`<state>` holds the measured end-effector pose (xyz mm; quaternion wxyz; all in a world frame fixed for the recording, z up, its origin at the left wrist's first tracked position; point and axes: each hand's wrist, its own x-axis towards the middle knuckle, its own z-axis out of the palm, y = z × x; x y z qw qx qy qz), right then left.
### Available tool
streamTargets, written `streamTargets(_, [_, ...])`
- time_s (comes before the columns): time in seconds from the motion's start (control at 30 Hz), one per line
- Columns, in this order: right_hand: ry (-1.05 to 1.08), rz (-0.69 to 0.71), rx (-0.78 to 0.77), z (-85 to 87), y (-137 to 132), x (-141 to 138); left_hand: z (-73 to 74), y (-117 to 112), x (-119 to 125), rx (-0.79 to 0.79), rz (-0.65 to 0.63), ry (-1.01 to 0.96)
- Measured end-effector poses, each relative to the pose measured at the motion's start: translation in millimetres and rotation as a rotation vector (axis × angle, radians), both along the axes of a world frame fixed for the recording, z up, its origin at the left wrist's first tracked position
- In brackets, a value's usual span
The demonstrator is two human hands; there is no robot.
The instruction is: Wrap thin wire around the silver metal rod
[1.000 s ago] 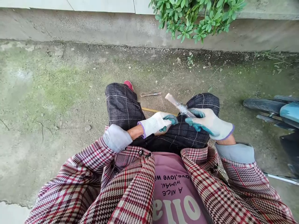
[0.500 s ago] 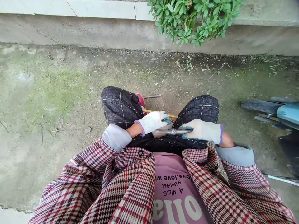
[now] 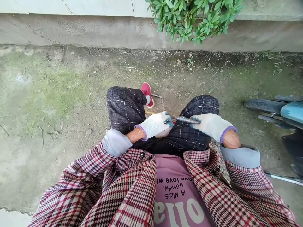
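Observation:
A grey rod point(image 3: 184, 119) with thin wire wound around its middle lies across between my two hands, above my lap. My left hand point(image 3: 157, 125), in a white knit glove with teal fingertips, is closed at the rod's left end; its curled fingers partly hide that end. At the other end, the gloved fingers of my right hand point(image 3: 209, 123) pinch the rod. A yellowish stick point(image 3: 149, 112) runs behind my left hand, mostly hidden by it.
A similar short rod point(image 3: 157, 96) lies on the ground beside my red shoe point(image 3: 147, 94). Ahead are a low concrete wall point(image 3: 94, 31) and a leafy green plant point(image 3: 196, 19) overhanging it. To the right stands a wheeled blue object point(image 3: 292, 113).
The rod has moved forward, away from my body, and now slants slightly down to the right. My right hand has risen with it. More of the red shoe shows.

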<state>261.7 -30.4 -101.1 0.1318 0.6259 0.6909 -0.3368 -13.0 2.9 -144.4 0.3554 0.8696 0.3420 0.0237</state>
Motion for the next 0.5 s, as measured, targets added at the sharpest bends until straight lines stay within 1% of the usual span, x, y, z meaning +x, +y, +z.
streamTargets(0.1, [-0.030,-0.125,0.112,1.8,5,0,13.4,5,2,-0.116,0.104,-0.093])
streamTargets(0.17, [0.049,-0.231,0.167,4.8,6,-1,18.6,5,5,-0.232,0.124,-0.162])
streamTargets(0.23, [0.270,-0.418,0.156,9.7,4,-3,20.9,2,7,-0.354,0.099,-0.199])
streamTargets(0.3, [0.568,-0.635,0.053,15.3,0,-5,22.4,-2,7,-0.459,0.083,-0.227])
streamTargets(0.33, [0.692,-0.716,-0.017,17.8,-2,-6,23.2,-3,6,-0.508,0.080,-0.245])
streamTargets(0.37, [0.774,-0.751,-0.085,20.0,-4,-6,23.9,-5,5,-0.553,0.083,-0.263])
streamTargets(0.4, [0.825,-0.735,-0.154,21.6,-6,-5,24.4,-5,4,-0.588,0.094,-0.278])
streamTargets(0.43, [0.856,-0.678,-0.220,22.8,-7,-5,24.6,-4,3,-0.616,0.111,-0.289])
streamTargets(0.5, [0.883,-0.471,-0.342,24.3,-7,-6,24.6,0,0,-0.655,0.130,-0.301])
